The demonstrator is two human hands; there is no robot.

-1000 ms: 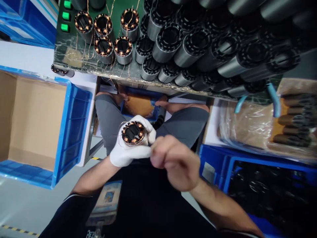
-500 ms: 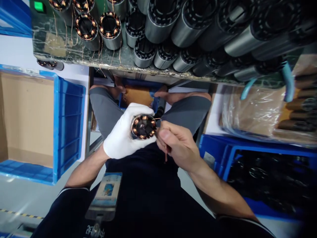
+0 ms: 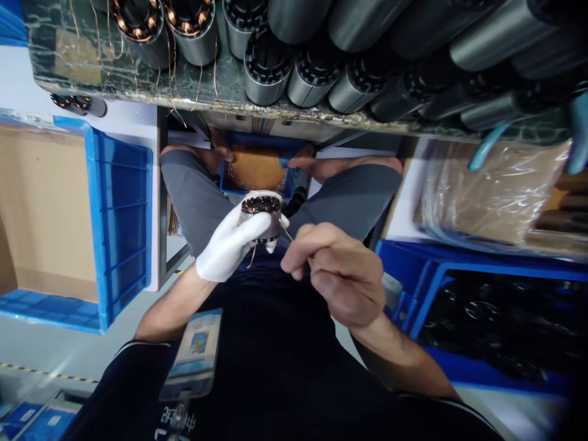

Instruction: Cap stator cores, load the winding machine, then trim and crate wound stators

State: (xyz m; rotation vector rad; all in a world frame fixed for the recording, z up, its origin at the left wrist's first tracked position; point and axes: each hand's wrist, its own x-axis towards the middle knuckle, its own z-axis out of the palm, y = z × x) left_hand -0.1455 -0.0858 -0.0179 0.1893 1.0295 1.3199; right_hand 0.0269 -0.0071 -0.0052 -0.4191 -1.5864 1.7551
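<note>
My left hand (image 3: 232, 245), in a white glove, is wrapped round a small motor stator (image 3: 261, 209) with copper windings, held over my lap. Its open end faces up and away from me. My bare right hand (image 3: 340, 272) is just right of it, fingers pinched on a thin copper wire (image 3: 287, 234) that runs from the stator. Another loose wire end hangs below the gloved fingers.
A worktable edge (image 3: 206, 101) runs across the top, crowded with several wound stators (image 3: 186, 21) and grey stator cores (image 3: 303, 79). A blue crate lined with cardboard (image 3: 122, 202) stands at left. Another blue crate (image 3: 482, 306) with dark parts is at right, a plastic-wrapped box (image 3: 487, 196) behind it.
The stator has tilted so its open end faces away from me. My right hand shifted slightly right and lower, still pinching the wire. The view dropped toward my lap.
</note>
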